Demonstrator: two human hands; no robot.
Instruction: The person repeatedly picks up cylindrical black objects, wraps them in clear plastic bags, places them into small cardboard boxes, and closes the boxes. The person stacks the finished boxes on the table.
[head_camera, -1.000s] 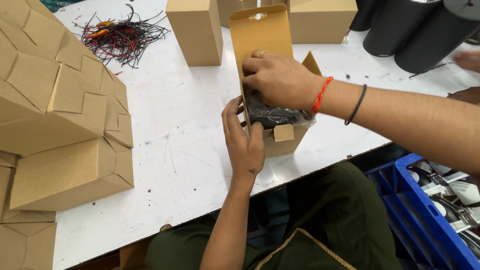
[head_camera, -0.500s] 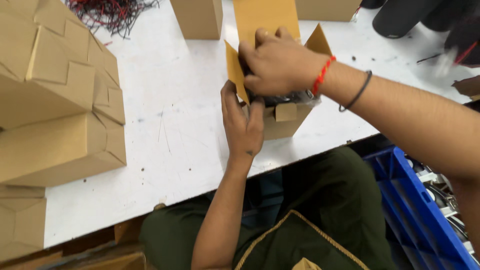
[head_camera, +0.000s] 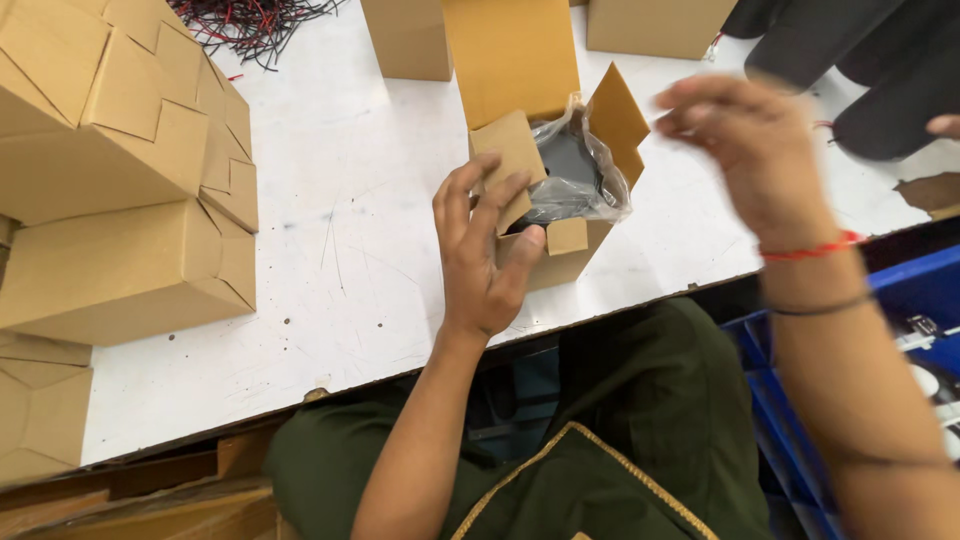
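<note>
Cardboard of the small open carton (head_camera: 560, 250) at centre frame looks thin and light, stiff along its folds but easy to crease, so a judgement is that it is best held by its side walls or corners rather than by the loose flaps. The carton rests on the white table (head_camera: 330, 250) near its front edge, its tall lid flap standing up toward the top of the frame and the side flaps splayed outward. Inside lies a dark object wrapped in a clear plastic bag (head_camera: 575, 180); the film bunches above the opening and would likely be slippery and soft to grip, while the object within looks solid, though its kind cannot be told.

Left hand (head_camera: 485, 250) clasps the carton's left side, fingers curled over one small flap and thumb pressing against the front wall. Right hand (head_camera: 750, 150) is raised above the table at the right, blurred, fingers loosely bent and holding nothing that can be seen.

Closed brown cartons (head_camera: 110, 170) are stacked at the left of the frame, and more closed boxes (head_camera: 405, 35) stand along the top edge. A tangle of red and black wires (head_camera: 255, 20) lies at upper left. Black cylinders (head_camera: 850, 50) lie at upper right, and a blue plastic crate (head_camera: 890, 300) with small parts sits below the table at lower right.
</note>
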